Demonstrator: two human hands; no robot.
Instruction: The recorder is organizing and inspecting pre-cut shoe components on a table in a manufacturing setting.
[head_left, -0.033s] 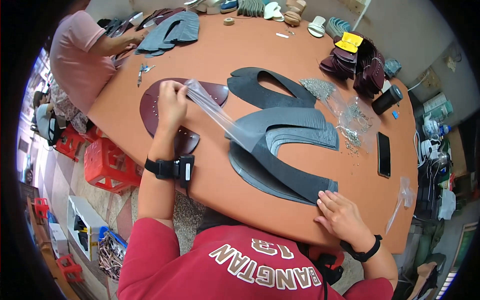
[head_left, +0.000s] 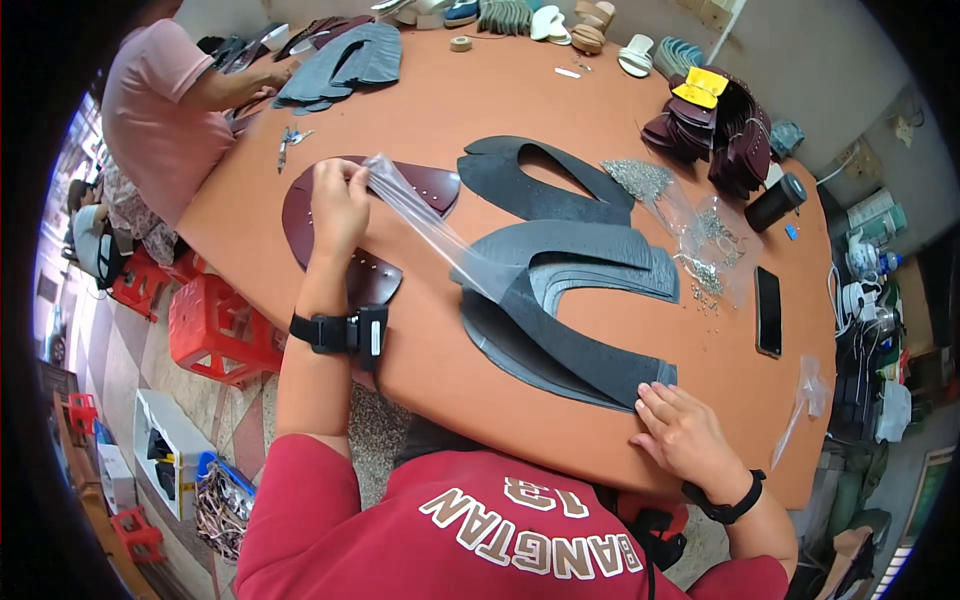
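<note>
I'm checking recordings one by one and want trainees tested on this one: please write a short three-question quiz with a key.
1. What is the left hand gripping?
2. True or false: the right hand is holding a black phone.
3. What colour is the dotted cut piece on the table, partly hidden behind the left hand?
A) white
B) maroon
C) yellow

Key:
1. One end of a translucent film, stretched toward the black cut pieces.
2. False; it rests at the near right end of those black pieces.
3. B.
</note>
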